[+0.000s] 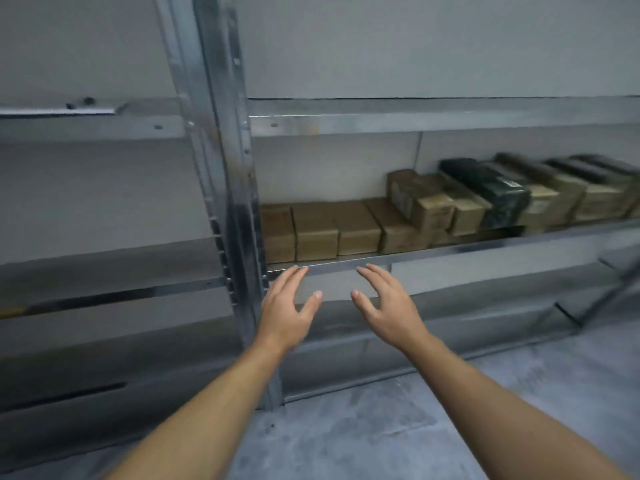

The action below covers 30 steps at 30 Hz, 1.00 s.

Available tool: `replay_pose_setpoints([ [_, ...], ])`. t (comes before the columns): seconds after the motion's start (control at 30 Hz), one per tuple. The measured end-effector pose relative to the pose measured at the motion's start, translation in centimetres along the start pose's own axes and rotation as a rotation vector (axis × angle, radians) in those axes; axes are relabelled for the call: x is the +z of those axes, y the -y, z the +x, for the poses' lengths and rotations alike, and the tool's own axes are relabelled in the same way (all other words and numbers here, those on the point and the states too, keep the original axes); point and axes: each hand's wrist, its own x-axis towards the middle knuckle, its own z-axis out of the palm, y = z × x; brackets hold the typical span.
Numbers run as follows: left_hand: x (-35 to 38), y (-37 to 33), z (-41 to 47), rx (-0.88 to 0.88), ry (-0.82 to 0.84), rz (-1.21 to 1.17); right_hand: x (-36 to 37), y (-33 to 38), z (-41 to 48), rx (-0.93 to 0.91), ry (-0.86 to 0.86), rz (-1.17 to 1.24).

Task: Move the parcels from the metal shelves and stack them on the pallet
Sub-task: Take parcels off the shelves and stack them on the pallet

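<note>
Several brown parcels (pixel 317 232) lie in a row on the middle metal shelf (pixel 450 249), with more stacked to the right, among them a dark wrapped parcel (pixel 491 190). My left hand (pixel 289 306) and my right hand (pixel 384 303) are stretched out side by side just below the shelf's front edge, fingers straight and spread, palms facing each other. Neither hand touches a parcel. The fingertips are level with the shelf lip under the leftmost parcels. No pallet is in view.
A galvanised upright post (pixel 228 188) stands just left of my left hand. The shelf bay to the left (pixel 97 258) and the upper shelf (pixel 415 116) hold nothing visible. Lower shelf beams and the grey concrete floor (pixel 381 427) lie beneath my arms.
</note>
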Motion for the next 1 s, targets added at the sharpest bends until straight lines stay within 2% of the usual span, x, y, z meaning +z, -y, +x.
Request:
replay_pose_setpoints([
  [0.23, 8.2, -6.2, 3.7, 0.105, 0.135, -0.015, -6.8, -7.2, -1.9, 0.168, -0.134, -0.032],
  [0.43, 14.2, -9.0, 8.2, 0.168, 0.186, -0.062, -9.8, -12.3, -0.5, 0.262, -0.225, -0.042],
  [0.63, 19.5, -10.0, 15.3, 0.189, 0.201, -0.14, -11.2, -16.7, 5.2, 0.299, -0.273, -0.034],
  [1.0, 25.1, -10.7, 26.5, 0.071, 0.158, -0.223, -12.1, -21.4, 17.8, 0.265, -0.305, 0.05],
])
